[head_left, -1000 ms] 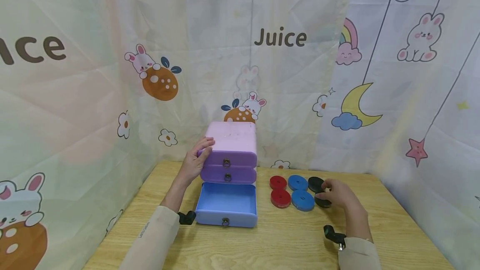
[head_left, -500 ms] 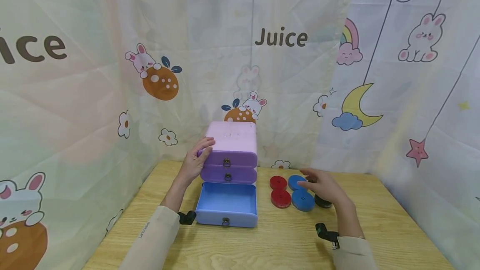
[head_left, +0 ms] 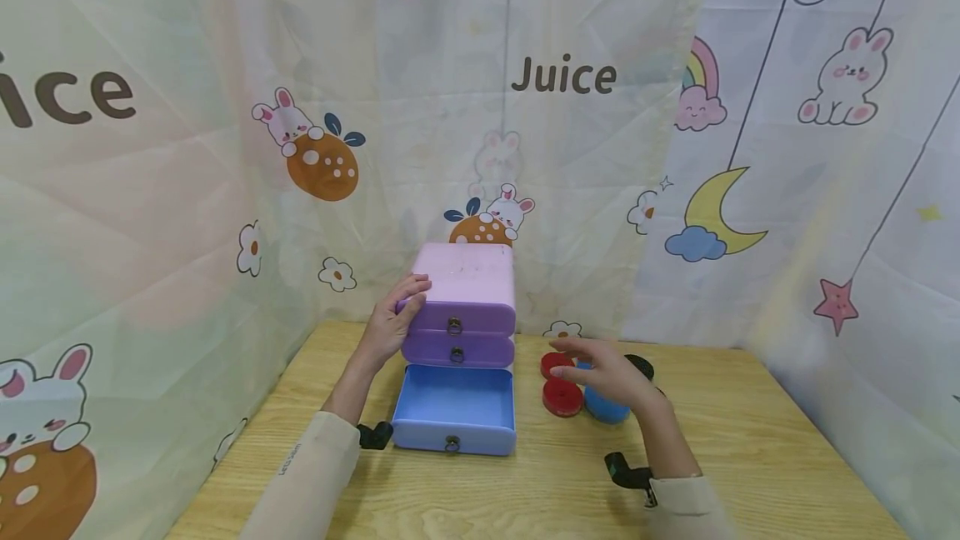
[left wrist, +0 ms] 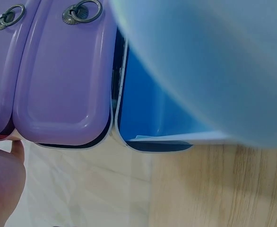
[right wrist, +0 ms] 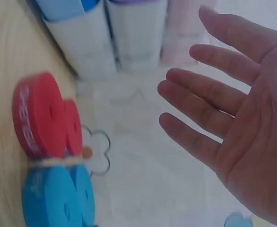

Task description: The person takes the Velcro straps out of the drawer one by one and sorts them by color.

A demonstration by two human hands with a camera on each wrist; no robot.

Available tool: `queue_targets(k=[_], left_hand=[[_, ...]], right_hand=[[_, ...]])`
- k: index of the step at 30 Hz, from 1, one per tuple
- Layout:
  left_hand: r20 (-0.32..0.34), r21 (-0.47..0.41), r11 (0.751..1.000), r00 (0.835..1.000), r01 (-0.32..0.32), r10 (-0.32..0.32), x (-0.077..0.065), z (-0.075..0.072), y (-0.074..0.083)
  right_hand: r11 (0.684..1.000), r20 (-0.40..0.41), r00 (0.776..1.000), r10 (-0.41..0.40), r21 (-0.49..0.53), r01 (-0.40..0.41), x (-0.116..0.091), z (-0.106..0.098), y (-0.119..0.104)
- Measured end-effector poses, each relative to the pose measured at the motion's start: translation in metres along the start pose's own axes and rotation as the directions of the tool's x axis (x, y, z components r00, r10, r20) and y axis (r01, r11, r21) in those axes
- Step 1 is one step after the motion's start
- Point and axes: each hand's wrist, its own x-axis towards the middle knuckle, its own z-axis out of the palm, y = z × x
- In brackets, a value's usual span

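My left hand (head_left: pixel 386 327) rests on the left side of a small drawer chest (head_left: pixel 468 269), fingers laid straight over its pink top and thumb at the front edge. Two purple drawers (head_left: pixel 477 350) are closed; the blue bottom drawer (head_left: pixel 453 398) is pulled out, with nothing inside. Over the flat round discs hangs my right hand (head_left: pixel 611 373), fingers extended and palm bare. Red discs (head_left: pixel 562 398), blue discs (right wrist: pixel 52 198) and a black disc (head_left: pixel 640 366) lie beneath or around it, partly hidden by the hand in the head view. Lettering runs along their sides.
A wooden table (head_left: pixel 525 490) carries everything. Printed cloth (head_left: pixel 570 190) with cartoon rabbits encloses it at the back and sides. Ring pulls (left wrist: pixel 84 12) stick out from the drawer fronts.
My right hand has moved left, from the black discs across the blue ones toward the red ones, its fingers opening out. The left hand, chest and discs stay put.
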Motion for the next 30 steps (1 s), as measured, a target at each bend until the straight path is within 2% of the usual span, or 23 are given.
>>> queue_targets(k=[4, 8, 11, 15, 21, 30], left_hand=[[-0.008, -0.002, 1.0, 1.0, 0.005, -0.005, 0.0, 0.001, 0.001], [-0.009, 0.002, 1.0, 1.0, 0.021, -0.021, 0.0, 0.003, 0.003], [-0.002, -0.004, 1.0, 1.0, 0.028, -0.028, 0.001, 0.004, 0.005], [0.001, -0.007, 0.999, 1.0, 0.031, -0.031, 0.001, 0.004, 0.003], [0.0, 0.001, 1.0, 1.0, 0.023, -0.023, 0.0, 0.002, 0.003], [-0.004, 0.006, 1.0, 1.0, 0.002, -0.002, -0.001, 0.001, 0.002]], right_hand=[[0.998, 0.063, 0.997, -0.054, -0.011, 0.055, 0.007, 0.016, -0.013], [0.993, 0.135, 0.983, -0.121, 0.0, 0.122, 0.012, 0.031, -0.024], [0.992, 0.177, 0.976, -0.128, 0.027, 0.126, 0.013, 0.04, -0.033], [0.994, 0.195, 0.975, -0.109, 0.045, 0.102, 0.014, 0.049, -0.043], [0.984, 0.205, 0.962, -0.18, 0.033, 0.177, 0.017, 0.062, -0.056], [0.972, 0.244, 0.943, -0.227, -0.01, 0.236, 0.022, 0.077, -0.071]])
